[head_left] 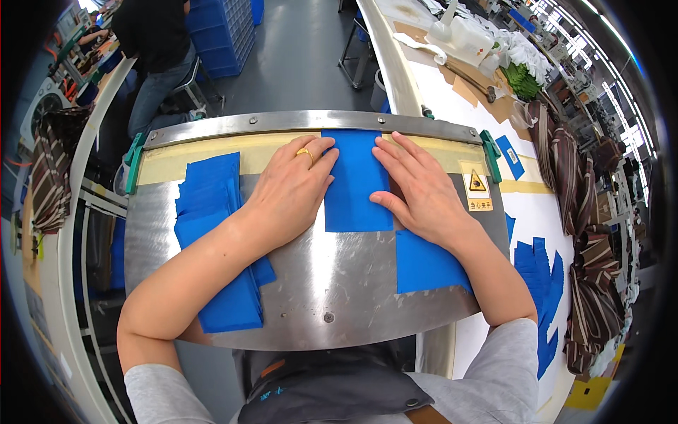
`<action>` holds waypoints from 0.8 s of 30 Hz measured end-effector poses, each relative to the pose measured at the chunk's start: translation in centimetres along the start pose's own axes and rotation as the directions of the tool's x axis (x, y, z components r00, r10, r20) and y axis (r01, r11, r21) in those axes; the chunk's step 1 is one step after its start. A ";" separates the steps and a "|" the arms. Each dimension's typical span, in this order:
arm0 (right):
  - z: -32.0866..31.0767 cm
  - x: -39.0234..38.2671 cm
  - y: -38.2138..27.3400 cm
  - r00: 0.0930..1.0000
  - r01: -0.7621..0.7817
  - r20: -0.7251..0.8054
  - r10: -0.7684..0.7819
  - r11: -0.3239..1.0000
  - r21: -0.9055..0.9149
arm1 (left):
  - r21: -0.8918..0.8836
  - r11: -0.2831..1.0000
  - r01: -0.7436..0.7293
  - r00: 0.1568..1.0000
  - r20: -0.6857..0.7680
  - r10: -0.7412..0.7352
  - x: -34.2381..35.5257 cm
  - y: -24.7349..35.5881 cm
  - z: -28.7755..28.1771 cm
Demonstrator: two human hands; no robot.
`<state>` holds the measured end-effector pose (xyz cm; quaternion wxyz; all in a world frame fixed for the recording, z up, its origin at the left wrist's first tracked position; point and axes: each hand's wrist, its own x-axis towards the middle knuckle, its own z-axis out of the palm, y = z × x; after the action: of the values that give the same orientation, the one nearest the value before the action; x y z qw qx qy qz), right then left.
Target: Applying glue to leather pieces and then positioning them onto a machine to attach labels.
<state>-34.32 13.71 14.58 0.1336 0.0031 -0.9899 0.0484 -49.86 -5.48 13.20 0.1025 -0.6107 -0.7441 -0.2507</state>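
While both hands lie flat with fingers stretched out, they press one blue piece (357,184) on the metal plate (332,283). Neither hand grasps it. The left hand (293,191), with a gold ring, touches the left edge of the piece, and the right hand (417,191) covers its right edge. A blue stack (215,240) lies left of the left forearm. Another blue piece (427,265) lies under the right wrist.
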 end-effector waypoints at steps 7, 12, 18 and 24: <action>0.0 0.1 -0.1 1.000 0.000 -0.006 0.000 1.000 -0.006 | -0.040 0.998 -0.039 0.999 -0.022 0.038 -0.2 -0.1 0.0; -0.1 0.1 -0.2 0.999 0.030 -0.027 -0.032 0.997 -0.068 | 0.102 0.992 -0.080 0.997 -0.011 0.082 -0.6 0.0 -0.3; -2.0 0.6 -0.7 0.962 0.105 -0.264 -0.063 0.983 0.149 | 0.164 0.986 -0.030 0.995 0.098 0.014 0.3 0.9 -2.0; -1.1 0.0 0.9 0.991 -0.067 -0.111 0.078 0.993 0.100 | 0.084 0.996 0.019 1.000 -0.021 -0.017 0.1 0.5 -0.5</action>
<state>-34.08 14.68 15.61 0.1883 -0.0293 -0.9765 0.1008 -49.43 -5.62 13.83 0.1333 -0.5965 -0.7584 -0.2265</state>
